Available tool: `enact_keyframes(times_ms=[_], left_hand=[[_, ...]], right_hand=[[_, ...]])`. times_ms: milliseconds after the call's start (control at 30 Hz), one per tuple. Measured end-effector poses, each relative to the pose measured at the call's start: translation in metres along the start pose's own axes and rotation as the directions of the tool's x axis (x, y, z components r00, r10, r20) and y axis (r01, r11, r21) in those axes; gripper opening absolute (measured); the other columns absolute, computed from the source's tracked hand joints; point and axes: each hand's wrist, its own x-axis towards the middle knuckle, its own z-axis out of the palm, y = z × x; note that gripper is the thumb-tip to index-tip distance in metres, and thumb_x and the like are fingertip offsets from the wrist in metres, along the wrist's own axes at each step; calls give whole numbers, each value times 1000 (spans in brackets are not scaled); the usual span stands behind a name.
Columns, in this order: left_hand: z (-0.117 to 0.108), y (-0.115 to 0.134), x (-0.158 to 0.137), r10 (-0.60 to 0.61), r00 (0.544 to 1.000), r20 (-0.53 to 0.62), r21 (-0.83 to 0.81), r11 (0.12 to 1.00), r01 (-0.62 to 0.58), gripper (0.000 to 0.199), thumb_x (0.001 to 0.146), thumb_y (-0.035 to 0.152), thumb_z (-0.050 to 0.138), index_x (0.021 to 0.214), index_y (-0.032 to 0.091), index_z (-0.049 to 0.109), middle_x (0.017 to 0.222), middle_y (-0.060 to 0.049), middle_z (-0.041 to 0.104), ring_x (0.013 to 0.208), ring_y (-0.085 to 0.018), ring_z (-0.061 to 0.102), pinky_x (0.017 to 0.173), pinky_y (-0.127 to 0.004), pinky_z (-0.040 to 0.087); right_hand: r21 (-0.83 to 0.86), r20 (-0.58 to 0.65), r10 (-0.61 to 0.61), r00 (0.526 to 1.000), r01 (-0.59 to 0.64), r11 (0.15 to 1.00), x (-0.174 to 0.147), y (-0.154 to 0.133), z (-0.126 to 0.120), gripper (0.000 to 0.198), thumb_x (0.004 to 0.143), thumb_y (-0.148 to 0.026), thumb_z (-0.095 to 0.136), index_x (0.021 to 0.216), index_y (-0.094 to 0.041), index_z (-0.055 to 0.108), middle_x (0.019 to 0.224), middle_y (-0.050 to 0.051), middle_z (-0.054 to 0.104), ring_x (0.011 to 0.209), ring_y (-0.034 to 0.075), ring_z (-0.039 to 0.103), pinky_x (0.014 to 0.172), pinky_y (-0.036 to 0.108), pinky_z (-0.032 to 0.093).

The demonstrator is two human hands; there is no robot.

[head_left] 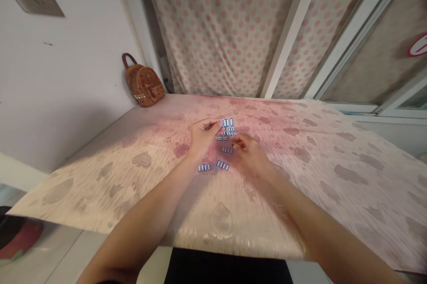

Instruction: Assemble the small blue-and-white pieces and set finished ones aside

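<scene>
My left hand (202, 136) is closed, its thumb and fingers pinching the left edge of a small white label sheet (227, 122) with blue-outlined rectangles. Just below that sheet, more blue-and-white label pieces (230, 131) overlap close to my fingertips. My right hand (249, 150) hovers to the right with its fingertips pinched together; whatever is between them is too small to make out. Between and below the hands, separate label strips lie on the table: one strip (227, 150) beside my right fingers, another (222, 165) nearer to me, and a third (204, 167) by my left wrist.
A patterned, glossy cloth covers the table (220, 219). At its far left corner a small brown backpack (147, 84) leans against the white wall (83, 66). Behind the table hangs a dotted curtain (227, 26) next to white frames. A dark and red object (20, 235) is on the floor at left.
</scene>
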Motion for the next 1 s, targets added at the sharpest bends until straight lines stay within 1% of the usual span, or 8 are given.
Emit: enact_keyframes(times_ms=[100,267,400,600,767,867,933,1000], left_hand=[[-1,-2,2,3,1000,4,-5,1000,-3,16,68,28,77,77,15,73,76,-4,73,69,-15,67,74,-32,56],[0,-3,1,16,1000,16,-34,999,-15,12,70,24,74,77,15,73,76,-4,72,67,-14,66,71,-29,55],[0,-4,1,49,999,20,-31,998,-48,11,71,25,73,77,16,73,76,-4,73,67,-13,66,70,-28,55],[-1,-9,3,30,999,24,-1,1000,-30,11,71,25,73,77,15,74,77,-5,72,68,-15,66,72,-31,55],[-1,-8,3,31,999,28,17,999,-31,11,72,23,71,78,14,74,76,-5,72,66,-13,65,68,-27,54],[-1,-7,2,32,999,27,42,999,-33,12,72,22,70,78,13,74,75,-5,72,66,-13,65,66,-25,53],[-2,-8,3,36,999,18,63,997,-37,12,72,22,69,78,13,74,74,-5,72,65,-13,64,65,-24,52],[-3,-9,3,42,999,-2,96,994,-42,11,72,21,68,76,13,73,73,-4,72,65,-12,64,64,-23,51]], right_hand=[[-156,75,-33,997,45,987,-2,7,13,23,79,-10,54,98,-20,62,102,8,64,91,20,61,83,35,47],[-294,126,-55,991,91,952,-2,5,26,20,81,-9,55,99,-16,61,104,11,62,93,21,59,84,33,46],[-347,156,-42,987,95,933,-2,2,27,20,82,-8,53,99,-14,61,102,11,61,90,20,59,81,31,45],[-403,170,28,985,44,914,-4,-1,25,13,85,-13,53,94,-13,63,97,12,61,82,19,58,74,30,42],[-435,151,-63,987,124,892,-5,-4,23,10,86,-15,53,86,-15,62,93,10,61,79,18,57,72,29,41],[-389,101,-107,989,138,911,-5,-7,16,17,87,-13,48,80,-17,63,87,7,62,75,16,57,70,28,40],[-346,-3,-132,991,123,930,-5,-11,8,19,88,-16,48,80,-17,65,86,6,63,70,15,56,67,27,39],[-298,-142,-136,980,88,950,-6,-17,-1,19,89,-22,51,84,-19,69,82,4,64,65,14,56,62,27,38]])
